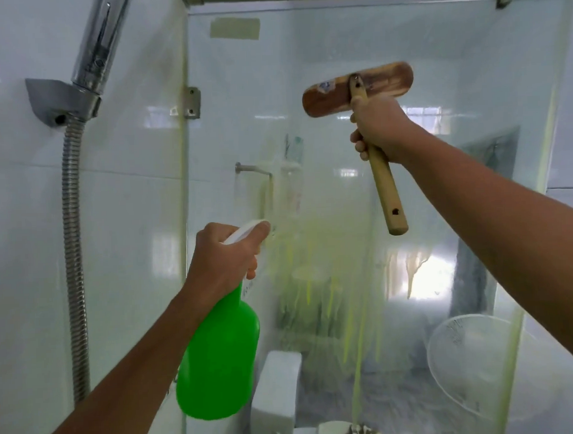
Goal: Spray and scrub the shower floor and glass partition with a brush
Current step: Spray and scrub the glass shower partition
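A: What are the fingers doing?

B: Left hand (224,251) fingers curl round the trigger of the green spray bottle (218,346), aimed at the glass partition (326,189). Right hand (379,129) grips the brush (358,87) handle.

A: Where's the brush head?

B: Up right, its long axis roughly level against the glass. The green streaks run lower left of it, so I'd judge the right hand must sweep down.

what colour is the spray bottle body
Bright green, with a white trigger head; the spray bottle shows clearly in the head view, gripped by the left hand.
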### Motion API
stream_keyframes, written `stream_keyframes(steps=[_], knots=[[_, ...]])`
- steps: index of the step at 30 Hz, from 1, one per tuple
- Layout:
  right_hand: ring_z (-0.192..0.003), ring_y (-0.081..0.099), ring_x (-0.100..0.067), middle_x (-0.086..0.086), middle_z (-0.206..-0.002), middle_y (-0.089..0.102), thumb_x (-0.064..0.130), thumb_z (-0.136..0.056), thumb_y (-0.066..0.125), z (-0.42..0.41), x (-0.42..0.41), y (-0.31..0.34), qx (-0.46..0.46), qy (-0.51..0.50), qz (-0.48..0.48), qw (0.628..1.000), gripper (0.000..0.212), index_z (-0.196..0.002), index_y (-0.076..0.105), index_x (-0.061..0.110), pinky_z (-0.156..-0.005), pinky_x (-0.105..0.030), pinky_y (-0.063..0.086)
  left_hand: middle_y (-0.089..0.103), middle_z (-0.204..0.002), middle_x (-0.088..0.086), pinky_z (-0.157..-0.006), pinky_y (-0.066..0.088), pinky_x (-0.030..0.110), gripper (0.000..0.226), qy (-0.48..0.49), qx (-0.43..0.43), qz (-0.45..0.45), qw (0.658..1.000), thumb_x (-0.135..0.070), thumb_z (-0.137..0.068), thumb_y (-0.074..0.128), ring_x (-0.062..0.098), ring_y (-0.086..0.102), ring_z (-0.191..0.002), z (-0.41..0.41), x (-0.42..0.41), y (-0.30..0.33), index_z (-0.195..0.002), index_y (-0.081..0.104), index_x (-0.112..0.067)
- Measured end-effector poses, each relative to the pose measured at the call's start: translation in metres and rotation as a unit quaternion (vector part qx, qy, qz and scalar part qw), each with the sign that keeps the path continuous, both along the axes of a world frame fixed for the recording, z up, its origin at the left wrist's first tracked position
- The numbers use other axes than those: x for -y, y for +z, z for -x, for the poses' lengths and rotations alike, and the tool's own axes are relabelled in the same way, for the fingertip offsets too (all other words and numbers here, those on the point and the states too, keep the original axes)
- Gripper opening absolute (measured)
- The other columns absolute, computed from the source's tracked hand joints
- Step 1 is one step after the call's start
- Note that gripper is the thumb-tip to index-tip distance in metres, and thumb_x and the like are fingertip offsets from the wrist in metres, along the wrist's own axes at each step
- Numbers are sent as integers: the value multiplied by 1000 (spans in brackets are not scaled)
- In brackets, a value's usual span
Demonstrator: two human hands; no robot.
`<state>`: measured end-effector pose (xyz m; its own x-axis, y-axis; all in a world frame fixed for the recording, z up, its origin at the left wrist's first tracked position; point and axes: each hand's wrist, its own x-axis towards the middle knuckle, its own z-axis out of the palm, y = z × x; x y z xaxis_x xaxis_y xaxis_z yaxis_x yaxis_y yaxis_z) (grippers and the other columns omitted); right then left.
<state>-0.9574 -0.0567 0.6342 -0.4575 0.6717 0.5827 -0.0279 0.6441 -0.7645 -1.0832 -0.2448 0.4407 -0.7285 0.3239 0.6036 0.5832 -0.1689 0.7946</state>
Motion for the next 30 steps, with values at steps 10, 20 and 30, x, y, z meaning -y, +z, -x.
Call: stream_keyframes(steps=[10, 20, 30], knots=[[-34, 43, -13, -4, -61, 44, 46, -100, 30, 30, 14, -4, -57, 71, 28, 995, 39, -98, 47, 11, -40, -24, 44, 67, -51, 10, -56, 60, 36, 47, 56, -71, -52, 995, -43, -91, 77, 19, 65, -42, -3, 0, 11, -60, 70, -9], [-67, 53, -20, -8, -93, 53, 50, -100, 23, 89, 34, -30, -42, 26, -71, 996, 55, -123, 50, 8, -60, -37, 54, 77, -66, 1, -69, 61, 39, 37, 55, -74, -59, 994, -42, -97, 71, 26, 76, -68, 12, 15, 12, -69, 77, -18], [-75, 59, -27, -6, -82, 59, 45, -104, 27, 74, 53, -226, 94, 4, -43, 995, 48, -100, 56, 7, -63, -38, 50, 76, -66, 4, -72, 61, 56, 43, 58, -64, -37, 996, -47, -96, 69, 35, 73, -68, 17, 22, -8, -66, 77, -17]])
